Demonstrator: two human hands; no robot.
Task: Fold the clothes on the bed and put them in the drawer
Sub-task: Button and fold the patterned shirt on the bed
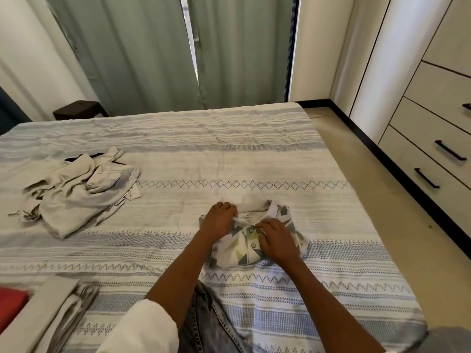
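A small patterned polo shirt, white with grey and green triangles, lies folded on the striped bed cover near the front middle. My left hand rests on its collar at the left, fingers curled over the fabric edge. My right hand pinches the button placket near the top button. A crumpled heap of beige clothes lies on the bed to the left, apart from both hands. The drawers with black handles stand at the right, all closed.
Folded beige cloth lies at the front left beside something red. Grey jeans show on my leg. Green curtains hang behind the bed. A strip of floor runs between bed and drawers. A dark stand sits back left.
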